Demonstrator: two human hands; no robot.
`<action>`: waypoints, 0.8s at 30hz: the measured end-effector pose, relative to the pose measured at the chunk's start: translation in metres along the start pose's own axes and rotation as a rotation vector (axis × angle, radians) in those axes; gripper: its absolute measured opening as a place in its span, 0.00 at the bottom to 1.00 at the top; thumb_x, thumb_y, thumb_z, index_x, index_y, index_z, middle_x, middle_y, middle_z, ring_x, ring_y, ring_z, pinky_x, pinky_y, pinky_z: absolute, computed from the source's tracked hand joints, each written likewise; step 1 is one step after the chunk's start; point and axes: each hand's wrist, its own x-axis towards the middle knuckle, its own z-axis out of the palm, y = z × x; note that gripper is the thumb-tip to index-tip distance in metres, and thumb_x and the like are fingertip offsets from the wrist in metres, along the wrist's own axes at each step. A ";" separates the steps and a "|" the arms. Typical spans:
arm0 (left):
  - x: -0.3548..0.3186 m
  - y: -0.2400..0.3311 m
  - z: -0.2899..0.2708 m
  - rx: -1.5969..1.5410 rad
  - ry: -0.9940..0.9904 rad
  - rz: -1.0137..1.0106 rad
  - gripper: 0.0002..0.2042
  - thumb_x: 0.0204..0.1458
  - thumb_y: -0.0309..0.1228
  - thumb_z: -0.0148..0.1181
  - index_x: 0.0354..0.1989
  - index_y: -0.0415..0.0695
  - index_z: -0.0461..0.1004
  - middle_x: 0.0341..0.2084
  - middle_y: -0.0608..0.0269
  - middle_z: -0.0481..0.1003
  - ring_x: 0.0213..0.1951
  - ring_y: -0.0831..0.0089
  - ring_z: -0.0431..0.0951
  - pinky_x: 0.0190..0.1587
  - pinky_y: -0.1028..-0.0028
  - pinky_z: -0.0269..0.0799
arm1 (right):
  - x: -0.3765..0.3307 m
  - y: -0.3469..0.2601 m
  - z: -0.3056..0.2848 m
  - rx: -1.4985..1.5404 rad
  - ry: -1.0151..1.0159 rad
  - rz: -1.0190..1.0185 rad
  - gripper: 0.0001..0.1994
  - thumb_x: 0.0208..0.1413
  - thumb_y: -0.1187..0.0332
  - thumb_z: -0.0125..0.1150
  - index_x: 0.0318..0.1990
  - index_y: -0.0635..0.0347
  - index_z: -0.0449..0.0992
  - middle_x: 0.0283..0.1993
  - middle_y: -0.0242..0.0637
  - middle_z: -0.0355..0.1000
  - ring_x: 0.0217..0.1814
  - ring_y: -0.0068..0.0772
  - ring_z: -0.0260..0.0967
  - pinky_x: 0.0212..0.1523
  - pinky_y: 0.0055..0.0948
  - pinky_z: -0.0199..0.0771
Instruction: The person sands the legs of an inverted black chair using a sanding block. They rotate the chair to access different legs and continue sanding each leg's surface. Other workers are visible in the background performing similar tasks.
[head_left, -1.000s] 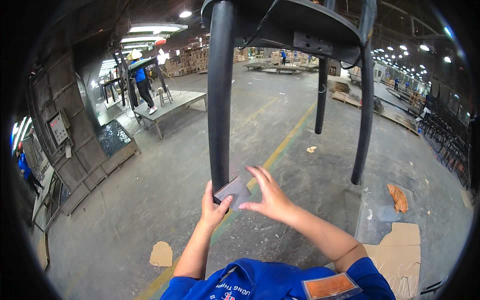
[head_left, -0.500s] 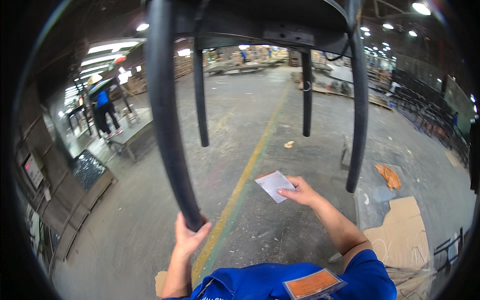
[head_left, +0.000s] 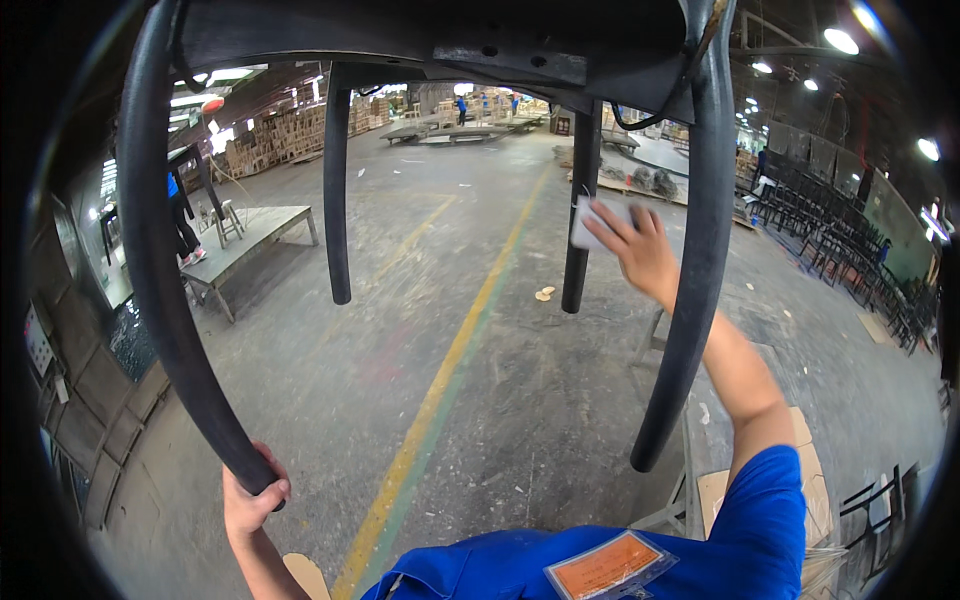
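Note:
A black chair (head_left: 510,60) fills the top of the view, its several legs hanging down over the floor. My left hand (head_left: 255,500) is closed around the bottom end of the near left leg (head_left: 165,270). Reaching past the near right leg (head_left: 700,260), my right hand (head_left: 645,260) holds a pale sheet of sandpaper (head_left: 590,228) at the far right leg (head_left: 576,275). The fingers lie over the sheet and blur with motion. Whether the sheet presses on the leg is hard to tell. The far left leg (head_left: 337,200) is untouched.
A low grey platform (head_left: 262,235) stands to the left, with a person partly hidden behind the near leg. Cardboard (head_left: 808,480) lies at lower right. Rows of dark chairs (head_left: 850,240) line the right side. A yellow line (head_left: 440,400) crosses the floor.
My right hand has moved up and away with the sandpaper, from below the chair to the far right leg. The left leg and my left hand have shifted left and down.

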 end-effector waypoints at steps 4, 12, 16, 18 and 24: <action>0.003 -0.001 -0.004 -0.043 -0.052 -0.005 0.24 0.31 0.27 0.70 0.34 0.39 0.60 0.16 0.59 0.69 0.17 0.73 0.70 0.19 0.76 0.66 | 0.089 0.036 0.000 -0.258 0.039 -0.073 0.34 0.47 0.77 0.49 0.64 0.37 0.56 0.69 0.20 0.46 0.57 0.49 0.56 0.50 0.45 0.65; 0.004 -0.007 -0.009 -0.065 -0.019 -0.020 0.28 0.27 0.33 0.75 0.32 0.41 0.60 0.13 0.60 0.69 0.16 0.74 0.70 0.17 0.78 0.63 | 0.027 -0.020 0.029 -0.181 -0.228 -0.292 0.34 0.47 0.74 0.51 0.64 0.34 0.55 0.70 0.18 0.41 0.57 0.50 0.56 0.51 0.57 0.63; 0.007 -0.011 -0.011 -0.074 -0.031 -0.009 0.28 0.27 0.34 0.75 0.31 0.41 0.59 0.13 0.59 0.68 0.15 0.74 0.69 0.17 0.78 0.62 | 0.074 0.015 0.013 -0.278 -0.184 -0.217 0.32 0.48 0.73 0.51 0.62 0.35 0.57 0.70 0.17 0.42 0.55 0.48 0.57 0.52 0.60 0.61; 0.009 -0.013 -0.012 -0.080 -0.022 -0.012 0.28 0.27 0.34 0.75 0.30 0.42 0.59 0.12 0.59 0.68 0.14 0.74 0.69 0.16 0.78 0.62 | 0.095 0.032 0.014 -0.320 0.150 -0.095 0.32 0.48 0.74 0.51 0.62 0.34 0.56 0.70 0.19 0.42 0.55 0.47 0.57 0.52 0.59 0.62; 0.010 -0.015 -0.017 -0.078 -0.035 -0.008 0.28 0.27 0.35 0.75 0.30 0.42 0.58 0.12 0.58 0.68 0.14 0.74 0.69 0.16 0.79 0.61 | 0.048 -0.010 0.054 -0.190 -0.112 -0.230 0.32 0.48 0.75 0.49 0.61 0.30 0.59 0.70 0.17 0.42 0.54 0.46 0.57 0.57 0.60 0.54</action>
